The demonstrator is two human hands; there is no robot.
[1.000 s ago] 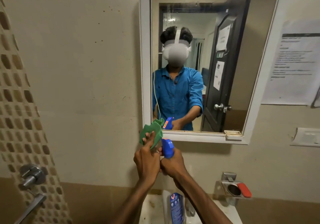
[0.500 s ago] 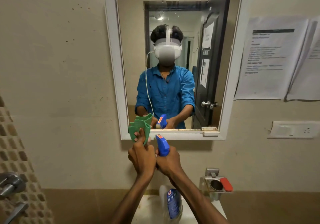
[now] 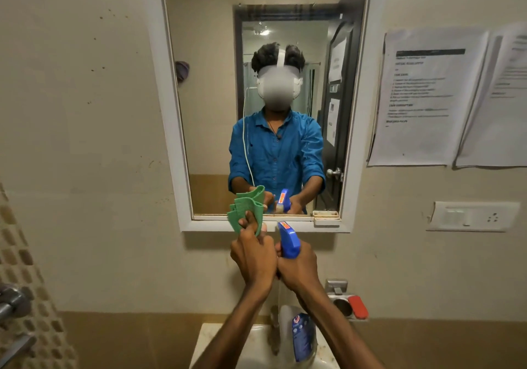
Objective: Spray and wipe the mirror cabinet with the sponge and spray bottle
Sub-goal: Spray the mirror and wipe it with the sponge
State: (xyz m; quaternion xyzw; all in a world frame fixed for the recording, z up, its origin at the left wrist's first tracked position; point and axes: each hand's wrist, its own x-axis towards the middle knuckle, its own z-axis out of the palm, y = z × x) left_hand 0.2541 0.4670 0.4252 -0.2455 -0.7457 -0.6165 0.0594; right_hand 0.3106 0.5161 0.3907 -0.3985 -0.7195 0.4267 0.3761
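Both hands are raised just below the bottom rail of the mirror cabinet (image 3: 171, 112), close enough together that the knuckles nearly touch. The left hand (image 3: 252, 257) is clenched round a folded green sponge (image 3: 245, 214), which sticks up past the fingers and overlaps the lower edge of the white frame. The right hand (image 3: 299, 266) is wrapped round the neck of the spray bottle (image 3: 288, 240); its blue trigger head pokes up just under the frame, while the clear body with its blue label hangs down toward the sink (image 3: 225, 348) below the cabinet.

The glass looks dry and unsprayed, so my guess is that the first squirt is about to come. The risks from here are mostly about aim. The nozzle sits low and near the frame — a pull now could put the liquid on the bottom rail or the wall under the cabinet rather than on the glass. The sponge is held right beside the nozzle and could catch part of the spray. To the right of the cabinet hang printed paper sheets (image 3: 422, 97), with a switch plate (image 3: 470, 216) below them; drifting mist or a wide wiping sweep could wet either. A small tray (image 3: 326, 217) at the cabinet's lower right corner could be knocked when the sponge passes along the bottom.
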